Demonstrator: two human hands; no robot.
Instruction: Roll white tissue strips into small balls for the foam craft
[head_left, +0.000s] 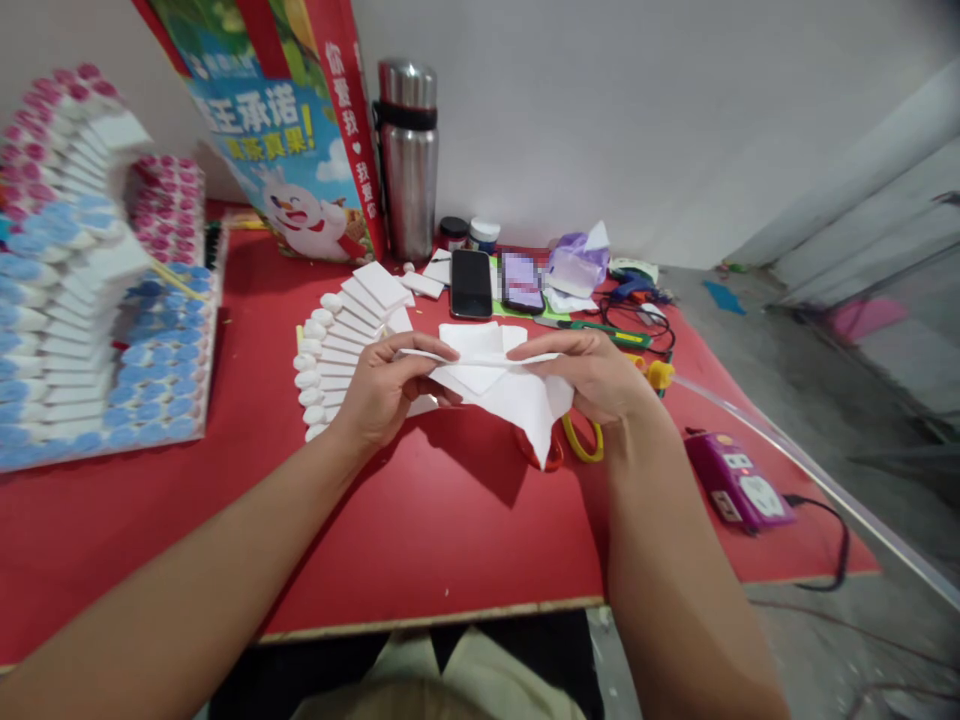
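Note:
A thin white sheet [525,395], soft like tissue or cloth, is stretched between my two hands above the red table. My left hand [390,385] pinches its left side between thumb and fingers. On the opposite side, my right hand [600,380] pinches the folded upper edge, and a pointed corner droops below. Beside and behind my left hand lies a fan of white flat strips [349,345] with rounded white ends. A yellow ring-shaped handle [583,440] and a red one show beneath the drooping corner, partly hidden.
At left stand stacked boards of blue and pink-tipped white pieces [161,390]. A printed bag [300,150] and steel flask [411,160] stand behind. Two phones [471,283], a purple tissue pack [577,265] and a green cutter [607,332] lie farther back. A purple device [739,480] sits right.

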